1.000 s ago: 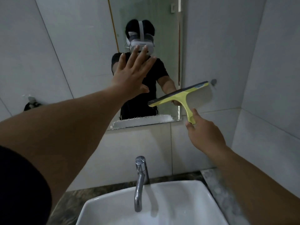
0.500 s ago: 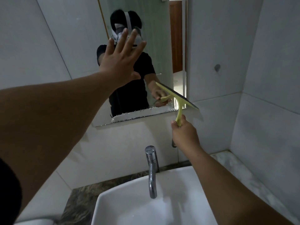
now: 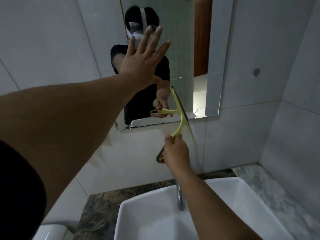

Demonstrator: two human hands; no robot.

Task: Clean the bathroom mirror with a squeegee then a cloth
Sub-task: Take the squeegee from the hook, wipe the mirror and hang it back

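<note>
The wall mirror (image 3: 183,49) hangs above the sink and reflects a person in a black shirt. My left hand (image 3: 142,61) is raised in front of the mirror's left half, palm forward, fingers spread, holding nothing. My right hand (image 3: 174,151) grips the handle of a yellow squeegee (image 3: 181,116). Its dark blade stands almost upright and slants down to the right, lying across the mirror's bottom edge and the tiles below. No cloth is in view.
A white basin (image 3: 239,191) with a chrome tap (image 3: 180,200) sits below on a dark marbled counter (image 3: 102,208). White tiled walls close in on the left and right. A dark hole (image 3: 256,71) marks the right tile. A white rounded object (image 3: 52,231) is at bottom left.
The squeegee has swung from nearly level to almost upright and shifted left, down to the mirror's lower edge. My left hand stays raised and open. The view has moved to the right.
</note>
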